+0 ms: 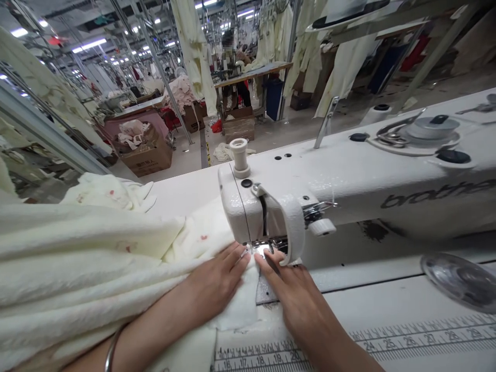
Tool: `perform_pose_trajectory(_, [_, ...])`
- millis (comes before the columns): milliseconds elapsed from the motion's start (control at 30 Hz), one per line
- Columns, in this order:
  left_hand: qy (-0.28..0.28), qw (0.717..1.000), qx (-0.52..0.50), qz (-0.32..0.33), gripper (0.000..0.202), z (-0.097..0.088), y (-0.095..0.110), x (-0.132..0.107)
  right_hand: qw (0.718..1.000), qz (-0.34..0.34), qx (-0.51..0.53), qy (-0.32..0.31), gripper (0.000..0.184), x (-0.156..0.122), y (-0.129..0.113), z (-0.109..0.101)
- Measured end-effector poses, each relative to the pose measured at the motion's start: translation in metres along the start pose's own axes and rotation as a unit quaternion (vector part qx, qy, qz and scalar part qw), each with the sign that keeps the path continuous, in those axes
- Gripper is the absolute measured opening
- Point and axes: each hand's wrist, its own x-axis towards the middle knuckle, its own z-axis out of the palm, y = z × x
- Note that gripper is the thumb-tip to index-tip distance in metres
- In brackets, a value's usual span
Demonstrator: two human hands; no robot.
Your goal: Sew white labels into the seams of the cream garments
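Cream, fleecy fabric point(124, 279) with small reddish prints spreads over the left of the white sewing machine point(256, 206) and runs in to its needle area. My left hand point(219, 279) is on this fabric, fingers close together, fingertips gripping it just left of the presser foot point(267, 248). At the front of the foot is my right hand point(294, 284), its index finger at the fabric's edge. A slim dark tool point(272, 263) sticks out between its fingers; its exact kind is unclear. The needle tip is hidden behind the guard and fingers.
A ruler strip point(411, 338) runs along the front table edge. A clear round disc point(459, 281) stands at the right. Beyond the machine are a cardboard box point(149, 157) of cloth, hanging cream garments point(196, 51), and a person at another worktable point(253, 72).
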Motion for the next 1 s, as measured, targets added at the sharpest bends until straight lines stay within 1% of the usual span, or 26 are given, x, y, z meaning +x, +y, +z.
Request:
perform_pose_trajectory(133, [0.002, 1.0, 0.013, -0.003, 0.033, 0.001, -0.008, 0.004, 1.0, 0.018, -0.001, 0.001, 0.061, -0.001, -0.003, 0.001])
perform_pose_trajectory(333, [0.015, 0.999, 0.037, -0.006, 0.026, 0.005, -0.009, 0.004, 0.999, 0.043, 0.027, -0.018, 0.071, -0.01, -0.006, 0.002])
perform_pose_trajectory(433, [0.019, 0.999, 0.045, -0.007, 0.026, 0.007, -0.009, 0.004, 0.999, 0.042, 0.015, -0.021, 0.073, -0.012, -0.006, 0.003])
perform_pose_trajectory(533, [0.03, 0.998, 0.058, 0.0, 0.027, 0.009, -0.011, 0.005, 0.999, 0.025, -0.003, -0.026, 0.072, -0.013, -0.006, 0.001])
perform_pose_trajectory(633, [0.042, 0.996, 0.076, 0.007, 0.027, 0.01, -0.012, 0.003, 0.999, 0.01, -0.018, -0.037, 0.073, -0.016, -0.005, -0.002])
perform_pose_trajectory(700, [0.048, 0.996, 0.08, 0.011, 0.027, 0.011, -0.011, 0.001, 0.999, 0.021, -0.019, -0.036, 0.075, -0.021, -0.006, -0.002])
perform_pose_trajectory(800, [0.076, 0.994, 0.077, 0.022, 0.027, 0.013, -0.01, 0.003, 1.0, 0.023, -0.014, -0.016, 0.068, -0.024, -0.015, 0.001])
perform_pose_trajectory(867, [0.096, 0.993, 0.06, 0.023, 0.028, 0.013, -0.011, 0.007, 1.0, 0.002, -0.018, -0.007, 0.059, -0.019, -0.028, 0.006])
perform_pose_trajectory(933, [0.102, 0.994, 0.046, 0.002, 0.032, 0.011, -0.012, 0.007, 1.0, -0.006, -0.019, -0.007, 0.045, -0.01, -0.045, 0.011])
perform_pose_trajectory(967, [0.101, 0.994, 0.044, -0.014, 0.036, 0.008, -0.013, 0.003, 1.0, -0.009, -0.015, -0.009, 0.041, -0.006, -0.051, 0.011])
perform_pose_trajectory(1000, [0.096, 0.994, 0.045, -0.029, 0.041, 0.004, -0.012, -0.005, 1.0, -0.017, -0.006, -0.015, 0.04, -0.005, -0.054, 0.009])
